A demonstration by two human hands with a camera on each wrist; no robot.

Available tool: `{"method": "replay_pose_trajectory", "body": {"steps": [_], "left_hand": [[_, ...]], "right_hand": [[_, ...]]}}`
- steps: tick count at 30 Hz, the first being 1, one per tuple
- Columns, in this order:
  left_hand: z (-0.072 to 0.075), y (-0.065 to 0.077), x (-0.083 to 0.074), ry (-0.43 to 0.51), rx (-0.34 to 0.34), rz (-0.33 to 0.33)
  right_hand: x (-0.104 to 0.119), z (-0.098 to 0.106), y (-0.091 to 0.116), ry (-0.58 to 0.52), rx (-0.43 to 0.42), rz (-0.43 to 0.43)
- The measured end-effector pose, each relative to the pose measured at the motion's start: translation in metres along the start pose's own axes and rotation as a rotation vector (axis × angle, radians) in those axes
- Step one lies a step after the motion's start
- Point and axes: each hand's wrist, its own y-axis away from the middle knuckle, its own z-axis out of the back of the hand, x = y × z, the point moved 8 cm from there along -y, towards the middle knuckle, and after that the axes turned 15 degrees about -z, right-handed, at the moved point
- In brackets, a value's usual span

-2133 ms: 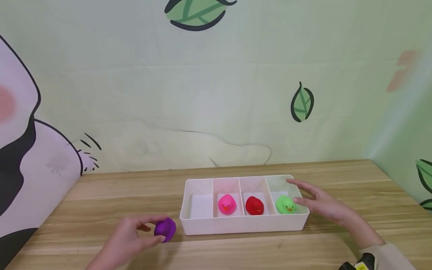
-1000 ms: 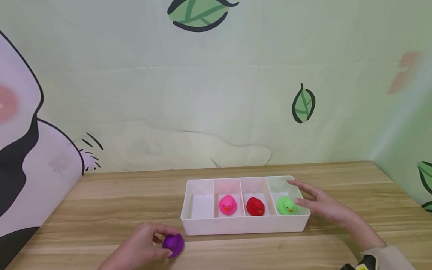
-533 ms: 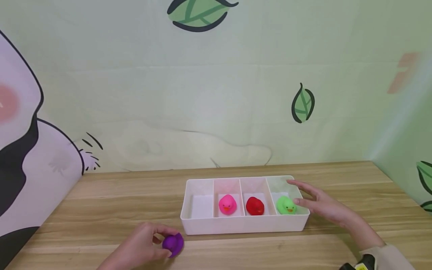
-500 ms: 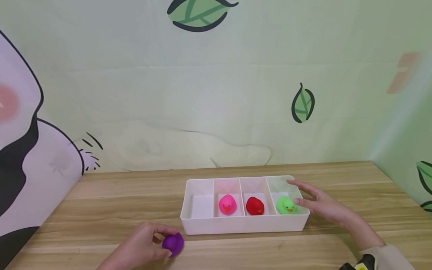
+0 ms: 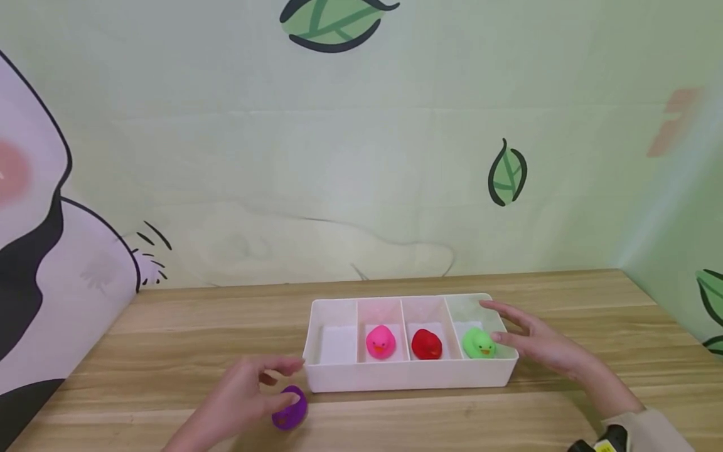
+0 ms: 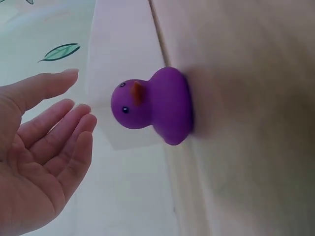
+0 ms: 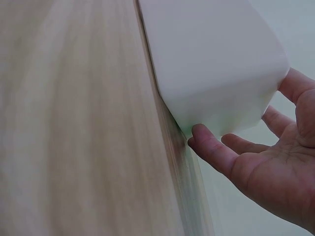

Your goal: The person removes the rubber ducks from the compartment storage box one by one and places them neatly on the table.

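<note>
A purple rubber duck (image 5: 289, 409) stands upright on the wooden table, near the front left corner of a white divided tray (image 5: 407, 378). Above and left of it is my left hand (image 5: 243, 390); the left wrist view shows its relaxed fingers (image 6: 64, 132) apart from the duck, holding nothing. At the tray's right end, my right hand (image 5: 542, 342) holds the rim, its thumb over the edge and other fingers by the end wall. A pink duck (image 5: 381, 343), a red duck (image 5: 427, 345) and a green duck (image 5: 479, 344) sit in separate compartments; the leftmost holds none.
The wooden table (image 5: 214, 326) reaches back to a pale green wall cloth (image 5: 361, 163) printed with leaves. Another printed wall surface (image 5: 678, 245) borders the right side. A black device sits at the right wrist near the sleeve (image 5: 649, 433).
My left hand carried the purple duck right and toward me, set it on the table, then let go, spread its fingers and rose slightly. My right hand and the tray stayed in place.
</note>
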Motion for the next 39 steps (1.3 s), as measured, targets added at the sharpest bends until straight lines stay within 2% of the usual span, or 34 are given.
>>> {"method": "replay_pose_trajectory", "body": {"steps": [3,7,10,14,19,28,34,39], "left_hand": [[0.005,-0.006,-0.008,-0.019,-0.042,-0.031],[0.006,-0.015,-0.017,-0.037,-0.066,-0.033],[0.001,-0.025,-0.022,-0.021,-0.061,-0.028],[-0.009,-0.041,-0.026,0.027,-0.061,-0.070],[-0.021,-0.059,-0.025,0.081,-0.078,-0.113],[-0.036,-0.082,-0.020,0.086,-0.092,-0.107],[-0.050,-0.092,-0.015,0.143,-0.070,-0.090],[-0.060,-0.101,-0.012,0.107,-0.031,-0.064]], "right_hand": [[-0.001,0.000,0.000,-0.001,0.000,-0.006],[0.000,0.001,0.000,0.002,0.001,-0.004],[0.001,0.001,0.000,0.001,0.002,0.000],[0.001,0.002,0.000,0.001,-0.002,0.008],[-0.001,0.001,0.000,-0.003,-0.004,0.020],[-0.002,0.001,-0.001,-0.012,0.001,0.012],[-0.002,0.001,-0.001,-0.013,0.007,0.019],[-0.002,0.000,0.000,-0.011,0.009,0.018]]}}
